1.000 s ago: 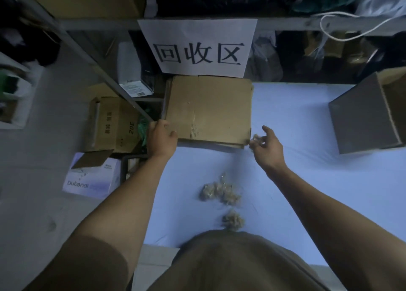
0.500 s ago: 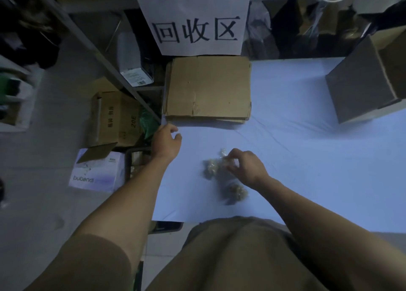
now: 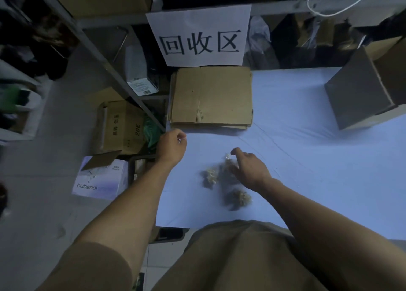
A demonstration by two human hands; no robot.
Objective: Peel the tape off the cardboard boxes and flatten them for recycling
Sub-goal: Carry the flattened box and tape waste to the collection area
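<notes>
A stack of flattened cardboard boxes (image 3: 212,97) lies at the back left of the pale blue table (image 3: 307,159), under a white paper sign. An upright brown box (image 3: 364,88) stands at the right edge. Several crumpled balls of peeled tape (image 3: 211,176) lie in front of me. My right hand (image 3: 248,170) hovers over the tape balls with fingers spread, touching or just above one. My left hand (image 3: 172,146) hangs loosely curled near the table's left edge, just in front of the flattened stack, holding nothing that I can see.
A white sign with black characters (image 3: 201,35) hangs from a metal shelf. On the floor at left stand a brown carton marked 20E (image 3: 118,128) and a white box labelled bubandi (image 3: 101,180). Cluttered shelves run along the back.
My left hand let go of the flattened cardboard and drew back. My right hand came down from the stack's corner to the tape balls and its fingers spread over them.
</notes>
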